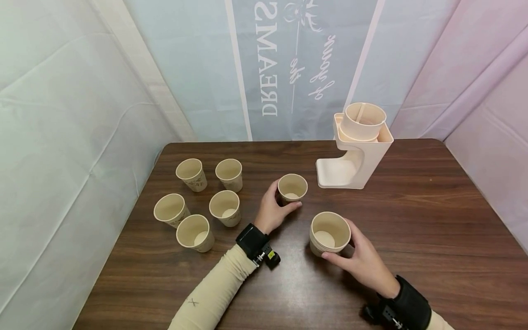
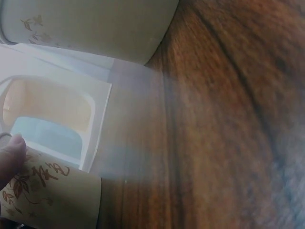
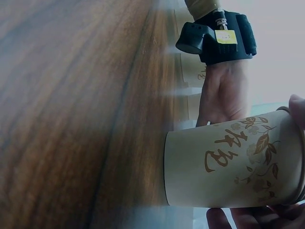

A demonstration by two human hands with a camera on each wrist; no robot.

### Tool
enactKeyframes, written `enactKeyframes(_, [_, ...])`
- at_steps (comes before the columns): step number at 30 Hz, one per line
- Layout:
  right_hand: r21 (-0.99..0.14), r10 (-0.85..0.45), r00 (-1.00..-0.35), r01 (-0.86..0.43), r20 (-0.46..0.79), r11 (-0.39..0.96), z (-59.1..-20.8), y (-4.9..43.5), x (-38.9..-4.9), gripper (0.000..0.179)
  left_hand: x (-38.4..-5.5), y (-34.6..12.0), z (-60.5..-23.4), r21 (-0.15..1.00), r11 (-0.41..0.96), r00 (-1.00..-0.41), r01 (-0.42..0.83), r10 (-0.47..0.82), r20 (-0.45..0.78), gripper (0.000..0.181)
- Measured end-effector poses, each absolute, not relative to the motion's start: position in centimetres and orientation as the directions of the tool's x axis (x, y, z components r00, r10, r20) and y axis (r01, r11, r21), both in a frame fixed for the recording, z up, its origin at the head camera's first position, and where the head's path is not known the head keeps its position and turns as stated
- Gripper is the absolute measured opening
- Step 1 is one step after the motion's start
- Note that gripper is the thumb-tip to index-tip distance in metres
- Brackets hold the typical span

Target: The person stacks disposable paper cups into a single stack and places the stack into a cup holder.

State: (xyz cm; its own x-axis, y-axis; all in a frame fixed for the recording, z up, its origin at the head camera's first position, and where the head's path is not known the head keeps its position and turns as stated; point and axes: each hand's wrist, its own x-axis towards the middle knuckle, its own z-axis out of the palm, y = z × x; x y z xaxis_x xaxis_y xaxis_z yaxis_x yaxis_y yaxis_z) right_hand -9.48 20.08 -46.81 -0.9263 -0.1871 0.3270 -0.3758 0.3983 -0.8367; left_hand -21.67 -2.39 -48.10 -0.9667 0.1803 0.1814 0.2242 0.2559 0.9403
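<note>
Table [image 1: 412,220]: dark wood, space enough around both hands to work without brushing the pale stand [image 1: 373,156] at the far side or the five loose cups [image 1: 226,208] on the left. Good practice here, I judged, was to move the two held cups one at a time, upright, with a light grip: thin walls, probably paper, would likely buckle under a hard squeeze. Left forearm [image 1: 214,293] reached out long and slanted inward; right arm [image 1: 439,323] came in from the near right corner, showing less. Left hand [image 1: 274,211] held the left cup [image 1: 293,185], just short of the stand, by its near side. Right hand [image 1: 367,263] held the right cup [image 1: 329,233], nearer the person, well apart from the stand; a second rim seemed to show below its lip, so perhaps nested, and worth keeping square. Whether either base bore on the wood I could not tell. Smallest detail: each hand pinched its cup between thumb and curved fingers, left thumb [image 1: 293,206] and right thumb [image 1: 336,260] both on the near wall.
</note>
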Motion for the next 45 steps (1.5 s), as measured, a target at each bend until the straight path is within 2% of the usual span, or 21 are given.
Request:
enactKeyframes(12, [-0.842, -0.195, -0.925, -0.378, 0.326, 0.385, -46.9, 20.2, -9.5, 0.08, -21.4, -2.5, -48.0, 0.955, 0.204, -0.964, 0.214, 0.201, 0.174, 0.073])
enactKeyframes(27, [-0.843, -0.193, -0.926, -0.375, 0.323, 0.385, -47.0, 20.3, -9.5, 0.079, -20.4, -3.3, -46.9, 0.941, 0.247, -0.962, 0.231, 0.203, 0.183, 0.07])
enactKeyframes(45, [-0.846, -0.196, -0.934, -0.354, 0.299, 0.398, -47.3, 20.5, -9.6, 0.079, -18.6, -3.7, -43.1, 0.903, 0.227, -0.918, 0.365, 0.248, 0.308, 0.069])
